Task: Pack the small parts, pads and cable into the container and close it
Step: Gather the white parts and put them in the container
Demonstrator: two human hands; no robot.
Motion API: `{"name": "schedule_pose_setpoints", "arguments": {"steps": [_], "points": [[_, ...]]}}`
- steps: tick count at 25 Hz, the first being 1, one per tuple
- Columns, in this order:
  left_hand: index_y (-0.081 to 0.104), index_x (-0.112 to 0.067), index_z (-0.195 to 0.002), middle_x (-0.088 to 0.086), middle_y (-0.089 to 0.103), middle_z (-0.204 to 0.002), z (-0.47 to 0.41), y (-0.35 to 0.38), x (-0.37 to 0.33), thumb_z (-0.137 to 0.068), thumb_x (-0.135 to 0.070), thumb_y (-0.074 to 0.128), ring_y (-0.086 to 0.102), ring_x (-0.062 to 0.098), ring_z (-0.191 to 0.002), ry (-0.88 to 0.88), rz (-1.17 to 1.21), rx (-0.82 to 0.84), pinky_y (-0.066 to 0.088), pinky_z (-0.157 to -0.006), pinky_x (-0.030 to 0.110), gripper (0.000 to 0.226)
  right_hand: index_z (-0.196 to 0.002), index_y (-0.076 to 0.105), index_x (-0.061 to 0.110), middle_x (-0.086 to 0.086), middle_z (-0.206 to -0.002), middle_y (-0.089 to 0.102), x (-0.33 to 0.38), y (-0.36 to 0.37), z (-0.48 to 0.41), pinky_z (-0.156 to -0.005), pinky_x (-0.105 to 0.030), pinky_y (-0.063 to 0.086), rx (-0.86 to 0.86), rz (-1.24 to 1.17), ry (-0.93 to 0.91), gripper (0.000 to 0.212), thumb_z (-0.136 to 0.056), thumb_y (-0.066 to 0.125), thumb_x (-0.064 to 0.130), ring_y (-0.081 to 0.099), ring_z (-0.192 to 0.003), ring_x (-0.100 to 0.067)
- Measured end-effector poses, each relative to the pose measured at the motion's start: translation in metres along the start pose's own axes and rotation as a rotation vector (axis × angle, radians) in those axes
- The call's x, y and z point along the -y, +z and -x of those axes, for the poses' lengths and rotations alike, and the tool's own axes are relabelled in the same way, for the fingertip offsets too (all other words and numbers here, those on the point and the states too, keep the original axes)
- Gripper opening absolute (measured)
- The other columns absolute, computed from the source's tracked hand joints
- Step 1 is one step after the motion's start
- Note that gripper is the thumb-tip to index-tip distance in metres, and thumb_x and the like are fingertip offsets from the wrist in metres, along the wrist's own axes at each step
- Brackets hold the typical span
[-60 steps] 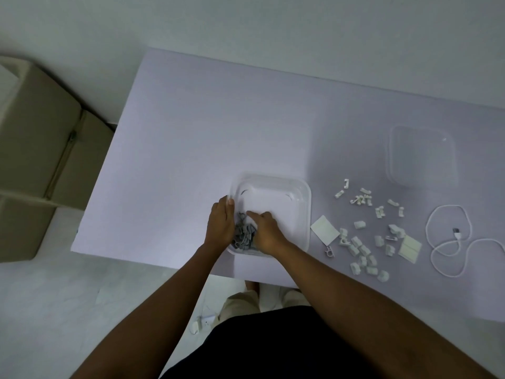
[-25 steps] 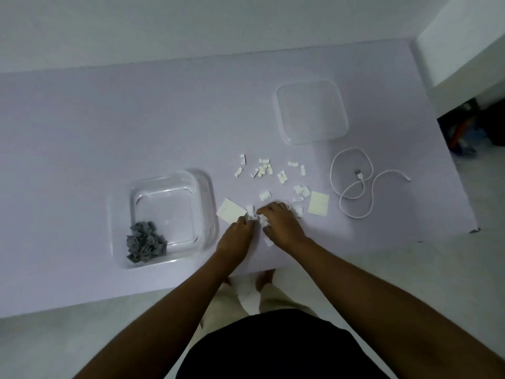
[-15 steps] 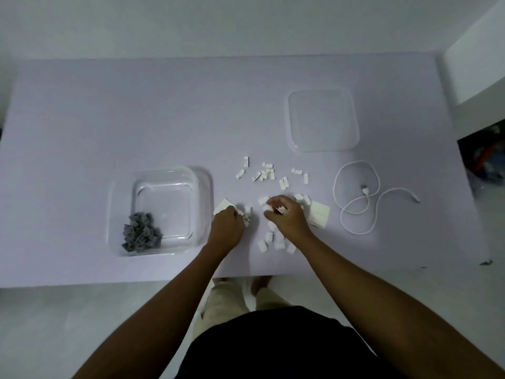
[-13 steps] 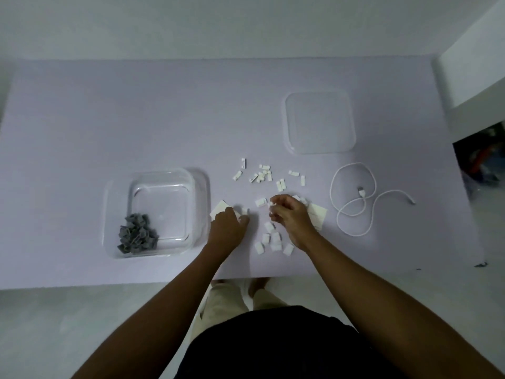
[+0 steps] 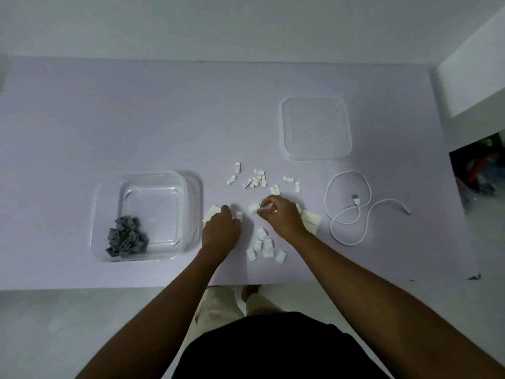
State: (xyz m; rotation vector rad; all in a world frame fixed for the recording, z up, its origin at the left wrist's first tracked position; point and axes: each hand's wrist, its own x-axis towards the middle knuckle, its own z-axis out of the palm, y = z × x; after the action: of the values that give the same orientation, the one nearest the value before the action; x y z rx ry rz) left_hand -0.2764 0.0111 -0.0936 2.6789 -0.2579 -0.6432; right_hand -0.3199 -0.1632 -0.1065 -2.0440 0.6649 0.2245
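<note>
A clear container [image 5: 191, 187] stands on the left of the table with a heap of grey parts [image 5: 126, 240] in its near-left corner. Its clear lid [image 5: 316, 128] lies at the back right. White small parts [image 5: 257, 180] are scattered in the middle, and more lie in a cluster [image 5: 265, 247] near the front edge. My left hand [image 5: 221, 231] is curled, with a white part [image 5: 239, 215] at its thumb, and covers part of a white pad [image 5: 211, 212]. My right hand [image 5: 281, 214] pinches a white part [image 5: 266, 212] and hides part of a second pad [image 5: 310, 220]. A white cable [image 5: 349, 212] lies looped on the right.
The lilac table [image 5: 136, 119] ends just in front of the cluster of parts. A white ledge [image 5: 472, 86] rises past the right edge, with dark clutter [image 5: 481, 170] below it. The floor [image 5: 82, 310] lies beneath me.
Both hands left the container with the grey parts and moved right to the white parts. The right hand has lifted its fingers onto one part and pinches it; the left has barely shifted.
</note>
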Motion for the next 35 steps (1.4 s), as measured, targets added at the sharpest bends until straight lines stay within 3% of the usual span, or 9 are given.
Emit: {"name": "schedule_pose_setpoints", "arguments": {"steps": [3,7,9,13,19,22,25,30,35], "points": [[0.052,-0.006,-0.107,0.014,0.067,-0.099,-0.008,-0.002,-0.008,-0.101,-0.03,0.038,0.065,0.032,-0.09,0.042,-0.06,0.032,0.039,-0.068,0.031,0.028,-0.118,0.067,0.019,0.001,-0.104,0.068,0.006,0.008,-0.012,-0.072,-0.018,0.046,0.129,0.213,-0.091,0.034,-0.086,0.075,0.023,0.063,-0.089,-0.012],[0.051,-0.003,-0.116,0.018,0.066,-0.109,-0.017,0.0,-0.005,-0.101,-0.039,0.041,0.065,0.035,-0.099,0.036,-0.1,0.12,0.045,-0.076,0.035,0.04,-0.108,0.071,0.016,-0.004,-0.103,0.07,0.002,0.02,-0.02,-0.077,-0.028,0.054,0.118,0.306,-0.136,0.026,-0.085,0.076,0.025,0.068,-0.089,-0.02],[0.05,-0.001,-0.117,0.018,0.066,-0.109,-0.021,0.0,0.0,-0.096,-0.049,0.051,0.065,0.036,-0.1,0.011,-0.061,0.144,0.048,-0.078,0.036,0.052,-0.095,0.069,0.014,0.0,-0.086,0.068,0.004,0.016,-0.021,-0.065,-0.022,0.051,0.053,0.066,-0.016,0.018,-0.084,0.076,0.026,0.064,-0.074,-0.012],[0.049,0.001,-0.119,0.021,0.064,-0.114,-0.025,0.002,-0.001,-0.096,-0.039,0.056,0.062,0.038,-0.106,-0.059,-0.071,0.186,0.047,-0.084,0.037,0.047,-0.078,0.054,0.013,-0.008,-0.072,0.052,-0.005,-0.018,-0.006,-0.046,-0.025,0.02,0.187,-0.925,0.454,0.017,-0.084,0.058,0.029,0.039,-0.048,-0.014],[0.057,-0.004,-0.09,0.013,0.058,-0.089,-0.035,-0.001,-0.021,-0.099,-0.031,0.044,0.06,0.03,-0.084,-0.067,0.2,0.392,0.038,-0.069,0.031,0.032,-0.077,0.06,0.002,-0.017,-0.074,0.061,-0.03,-0.065,0.009,-0.047,-0.024,0.023,0.161,-1.14,0.37,0.035,-0.081,0.033,0.023,0.048,-0.054,-0.023],[0.048,-0.013,-0.064,0.004,0.046,-0.061,-0.036,-0.007,-0.028,-0.091,-0.022,0.045,0.036,0.015,-0.044,-0.303,0.676,0.53,0.028,-0.046,0.024,0.028,-0.064,0.058,0.01,-0.009,-0.061,0.057,-0.03,-0.069,0.003,-0.043,-0.021,0.024,-0.018,-1.01,0.43,0.042,-0.093,0.047,0.038,0.049,-0.048,-0.02],[0.049,-0.01,-0.062,0.009,0.051,-0.058,-0.036,-0.009,-0.035,-0.088,-0.016,0.047,0.026,0.012,-0.036,-0.377,0.871,0.522,0.021,-0.042,0.02,0.027,-0.06,0.056,0.011,-0.004,-0.053,0.05,-0.041,-0.065,-0.001,-0.043,-0.024,0.03,-0.172,-0.675,0.421,0.046,-0.093,0.063,0.043,0.044,-0.045,-0.017],[0.05,-0.007,-0.074,0.014,0.067,-0.069,-0.039,-0.009,-0.043,-0.088,-0.008,0.045,0.03,0.013,-0.039,-0.28,0.774,0.515,0.024,-0.041,0.021,0.015,-0.09,0.07,0.018,-0.001,-0.087,0.072,-0.056,-0.054,-0.009,-0.074,-0.031,0.053,-0.156,0.001,0.124,0.015,-0.088,0.069,0.032,0.066,-0.081,-0.019],[0.057,-0.015,-0.078,0.004,0.065,-0.07,-0.042,0.004,-0.045,-0.092,-0.016,0.051,0.061,0.019,-0.057,-0.003,0.413,0.44,0.045,-0.058,0.025,0.015,-0.106,0.064,0.027,-0.002,-0.098,0.071,-0.046,-0.045,-0.016,-0.079,-0.034,0.056,-0.055,0.216,0.139,0.04,-0.074,0.079,0.046,0.066,-0.087,-0.023]]}}
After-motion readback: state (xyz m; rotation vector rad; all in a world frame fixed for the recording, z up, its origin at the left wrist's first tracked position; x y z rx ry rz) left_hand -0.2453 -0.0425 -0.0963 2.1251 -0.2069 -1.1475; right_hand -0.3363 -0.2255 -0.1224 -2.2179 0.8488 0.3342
